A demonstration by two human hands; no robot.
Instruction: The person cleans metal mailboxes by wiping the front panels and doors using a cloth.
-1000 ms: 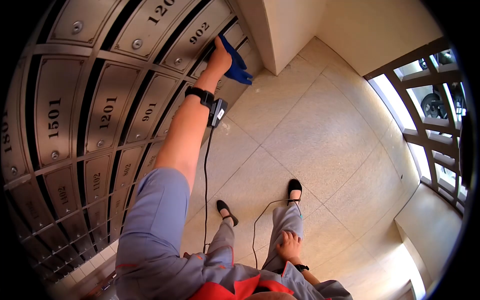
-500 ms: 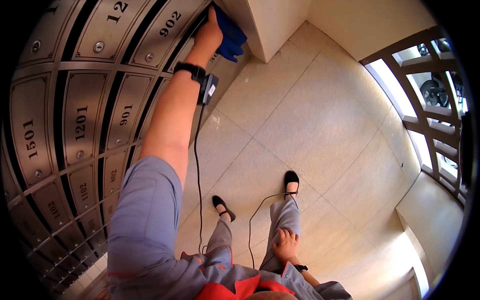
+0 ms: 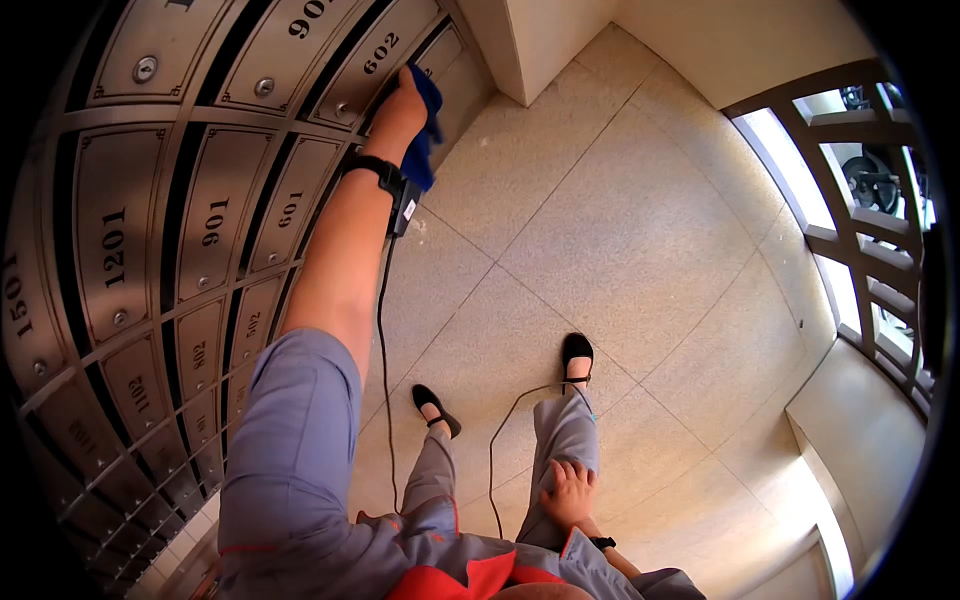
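Note:
My left hand holds a blue cloth at the metal mailboxes, just below the door marked 602. Its fingers are mostly hidden by the hand's back and the cloth, which hangs down on the right side. Around that wrist sits a black strap with a small box and a cable. My right hand rests with fingers spread on my grey trouser leg near the knee, holding nothing. Beside my left arm are the doors marked 601 and 901.
The bank of mailboxes lines the left side. A wall corner juts out at the top. Tiled floor lies under my black shoes. A barred opening is on the right. A cable hangs along my left arm.
My left hand and the blue cloth have moved down and slightly left in view. The mailboxes have shifted left and up, bringing 602 and 601 into sight. My right hand stays on the leg.

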